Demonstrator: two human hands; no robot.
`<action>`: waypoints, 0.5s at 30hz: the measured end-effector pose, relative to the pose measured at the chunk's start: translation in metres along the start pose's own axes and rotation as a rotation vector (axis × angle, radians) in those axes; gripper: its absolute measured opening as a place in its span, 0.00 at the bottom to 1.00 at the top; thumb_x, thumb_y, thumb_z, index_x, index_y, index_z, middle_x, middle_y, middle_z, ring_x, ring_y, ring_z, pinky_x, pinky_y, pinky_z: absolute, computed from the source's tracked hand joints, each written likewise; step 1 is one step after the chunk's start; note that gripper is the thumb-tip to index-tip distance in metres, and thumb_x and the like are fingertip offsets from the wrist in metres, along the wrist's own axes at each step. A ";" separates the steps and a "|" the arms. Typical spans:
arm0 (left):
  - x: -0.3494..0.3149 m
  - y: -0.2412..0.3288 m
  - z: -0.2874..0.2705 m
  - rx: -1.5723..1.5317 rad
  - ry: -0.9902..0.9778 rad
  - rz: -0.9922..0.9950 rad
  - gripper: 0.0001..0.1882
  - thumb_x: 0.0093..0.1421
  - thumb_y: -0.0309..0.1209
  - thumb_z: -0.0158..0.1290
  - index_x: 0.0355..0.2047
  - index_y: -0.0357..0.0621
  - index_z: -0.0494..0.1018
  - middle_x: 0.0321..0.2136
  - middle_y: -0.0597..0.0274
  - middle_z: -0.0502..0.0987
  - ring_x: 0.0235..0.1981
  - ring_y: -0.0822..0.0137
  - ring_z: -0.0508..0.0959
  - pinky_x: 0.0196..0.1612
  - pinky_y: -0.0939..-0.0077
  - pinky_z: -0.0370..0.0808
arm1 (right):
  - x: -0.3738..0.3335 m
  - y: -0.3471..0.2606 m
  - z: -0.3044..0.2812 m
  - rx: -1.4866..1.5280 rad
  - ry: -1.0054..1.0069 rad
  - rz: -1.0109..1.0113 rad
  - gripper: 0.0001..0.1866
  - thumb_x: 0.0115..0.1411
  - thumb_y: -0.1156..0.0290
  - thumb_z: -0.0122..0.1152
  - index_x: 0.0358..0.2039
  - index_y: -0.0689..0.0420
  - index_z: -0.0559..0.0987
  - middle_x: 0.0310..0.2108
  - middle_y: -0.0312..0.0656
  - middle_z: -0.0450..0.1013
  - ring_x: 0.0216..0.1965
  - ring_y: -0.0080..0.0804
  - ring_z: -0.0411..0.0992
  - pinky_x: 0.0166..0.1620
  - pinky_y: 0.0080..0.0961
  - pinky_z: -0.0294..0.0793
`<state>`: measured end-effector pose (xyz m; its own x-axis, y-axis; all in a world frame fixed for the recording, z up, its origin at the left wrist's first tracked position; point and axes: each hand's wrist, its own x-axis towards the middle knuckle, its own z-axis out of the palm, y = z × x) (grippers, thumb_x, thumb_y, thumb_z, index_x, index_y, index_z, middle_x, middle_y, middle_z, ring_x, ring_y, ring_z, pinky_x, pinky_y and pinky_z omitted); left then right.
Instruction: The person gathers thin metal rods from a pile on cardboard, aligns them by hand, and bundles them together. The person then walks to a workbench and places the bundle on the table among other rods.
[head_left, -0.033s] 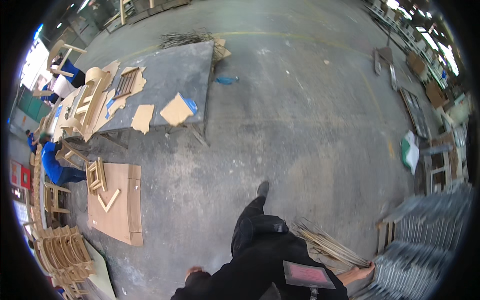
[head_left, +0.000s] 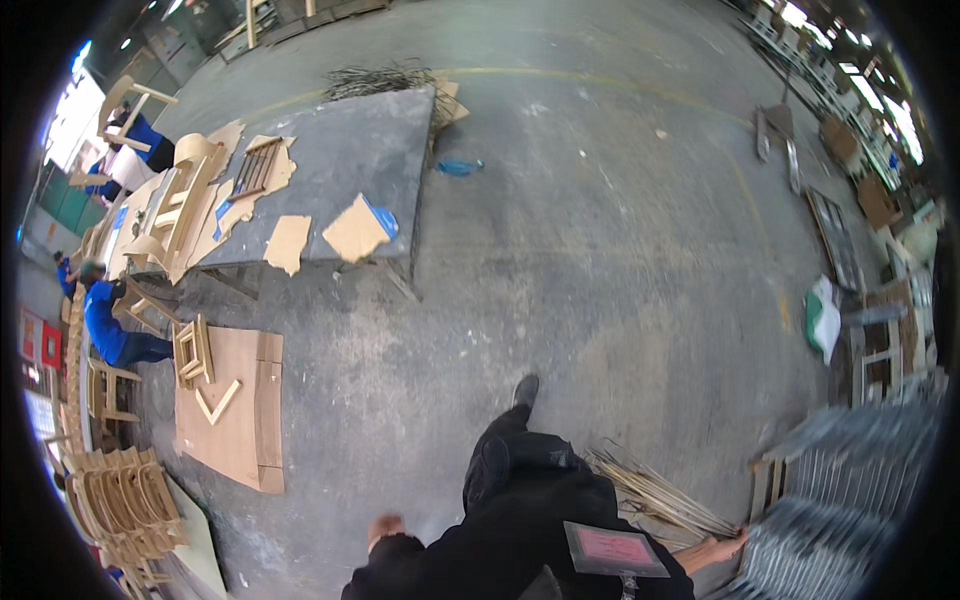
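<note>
"Grey floor (head_left: 600, 250) runs from the bench's (head_left: 370, 130) right edge across to the metal stack (head_left: 850, 480). How are the hands?"

"Right hand (head_left: 722, 548) grasps the strips (head_left: 665, 495) by one end; they lie between the forward leg (head_left: 492, 450) and that stack. Left hand (head_left: 386, 526) is blurred: clenched or loose, I can't tell."

"Any writing?"

"Some on the pink badge (head_left: 615, 550), too small to read."

"And the bench?"

"Cardboard (head_left: 356, 233) at its near right corner, chair frames (head_left: 180, 205) toward its left edge. Worker (head_left: 105, 325) in blue off its near left corner."
</note>
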<state>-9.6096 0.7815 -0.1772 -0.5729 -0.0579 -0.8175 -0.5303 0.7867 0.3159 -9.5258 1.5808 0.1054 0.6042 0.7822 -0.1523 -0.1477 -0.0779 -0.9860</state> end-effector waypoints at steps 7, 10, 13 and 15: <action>0.342 0.616 -0.400 -0.010 0.572 0.723 0.23 0.70 0.42 0.45 0.58 0.42 0.75 0.55 0.43 0.77 0.59 0.46 0.75 0.63 0.57 0.70 | -0.129 0.025 0.339 -0.119 0.065 -0.154 0.14 0.56 0.61 0.67 0.24 0.60 0.80 0.40 0.47 0.76 0.36 0.43 0.72 0.39 0.46 0.72; 0.397 0.817 -0.511 -0.167 0.450 0.888 0.21 0.71 0.35 0.45 0.60 0.41 0.73 0.54 0.47 0.79 0.58 0.55 0.77 0.61 0.65 0.71 | -0.154 0.044 0.476 -0.009 -0.026 -0.061 0.12 0.56 0.65 0.66 0.25 0.61 0.79 0.35 0.43 0.75 0.35 0.38 0.72 0.40 0.45 0.72; 0.445 0.916 -0.548 -0.520 0.332 0.842 0.20 0.71 0.35 0.46 0.59 0.40 0.74 0.53 0.50 0.80 0.55 0.62 0.79 0.59 0.69 0.72 | -0.198 0.071 0.633 0.114 -0.144 -0.033 0.10 0.56 0.67 0.65 0.26 0.62 0.79 0.31 0.40 0.73 0.35 0.34 0.71 0.39 0.42 0.73; 0.487 0.921 -0.543 -0.423 0.434 0.715 0.19 0.71 0.35 0.47 0.57 0.40 0.76 0.51 0.50 0.81 0.54 0.62 0.79 0.58 0.68 0.73 | -0.241 0.085 0.738 0.111 -0.198 -0.055 0.10 0.56 0.68 0.65 0.26 0.63 0.78 0.30 0.39 0.72 0.34 0.33 0.70 0.39 0.39 0.71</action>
<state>-10.7164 1.1446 -0.0227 -0.9886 0.0617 -0.1371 -0.0964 0.4399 0.8929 -10.2619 1.8424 0.1090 0.4498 0.8903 -0.0713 -0.2102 0.0280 -0.9773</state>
